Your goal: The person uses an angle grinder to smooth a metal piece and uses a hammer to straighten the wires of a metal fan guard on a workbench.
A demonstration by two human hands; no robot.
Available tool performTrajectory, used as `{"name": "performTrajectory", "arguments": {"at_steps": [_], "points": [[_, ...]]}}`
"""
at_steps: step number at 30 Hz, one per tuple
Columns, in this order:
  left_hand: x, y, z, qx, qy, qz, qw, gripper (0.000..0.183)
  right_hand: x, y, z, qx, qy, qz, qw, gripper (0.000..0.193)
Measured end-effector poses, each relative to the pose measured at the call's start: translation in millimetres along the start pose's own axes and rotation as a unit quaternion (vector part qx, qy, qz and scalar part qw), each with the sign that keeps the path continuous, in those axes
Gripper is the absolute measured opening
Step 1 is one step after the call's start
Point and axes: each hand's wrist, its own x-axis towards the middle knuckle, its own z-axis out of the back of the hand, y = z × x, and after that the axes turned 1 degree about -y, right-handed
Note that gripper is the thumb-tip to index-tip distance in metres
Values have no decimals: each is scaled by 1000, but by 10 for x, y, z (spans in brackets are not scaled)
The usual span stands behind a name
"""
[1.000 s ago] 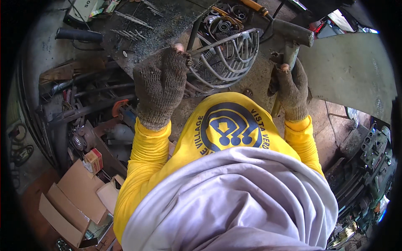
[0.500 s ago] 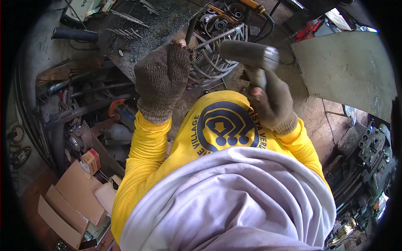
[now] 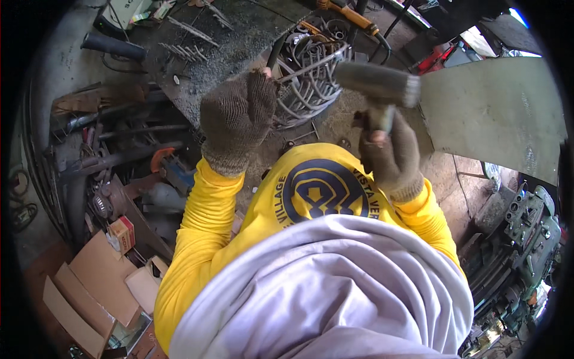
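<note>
My left hand (image 3: pixel 239 116), in a brown knitted glove with bare fingertips, is closed around a dark rod (image 3: pixel 275 52) at the edge of the workbench. The rod's far end shows above my thumb; the rest is hidden in the fist. My right hand (image 3: pixel 391 149), gloved the same way, grips a hammer (image 3: pixel 376 82) by its handle. The heavy cylindrical hammer head is raised to the right of the rod, apart from it and slightly blurred. Between the hands stands a basket of bent metal rods (image 3: pixel 311 90), with metal rings and scraps inside.
The metal workbench (image 3: pixel 239 36) carries grey filings and thin rods (image 3: pixel 194 31). A yellow power tool (image 3: pixel 350 17) lies behind the basket. A large metal sheet (image 3: pixel 493 116) stands at right, above greenish machinery (image 3: pixel 529 221). Metal bars (image 3: pixel 119 161) and an opened cardboard box (image 3: pixel 98 281) lie at left.
My right hand and the hammer have shifted right and slightly down, away from the rod. My left hand keeps its hold on the rod. The whole view has shifted slightly.
</note>
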Motion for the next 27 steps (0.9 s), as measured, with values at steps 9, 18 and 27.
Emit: {"name": "performTrajectory", "arguments": {"at_steps": [9, 18, 27], "points": [[178, -74, -16, 10, -22, -8, 1000, 28, 98, 250, -91, 55, -67, -62, 994, 46], [-40, 245, -103, 27, -23, -56, 998, 14, 161, -23, 54, 28, -24, -14, 999, 45], [-302, 548, -3, 162, 11, -112, 980, 46, -77, -630, 104, 175, -175, -193, 950, 38]]}}
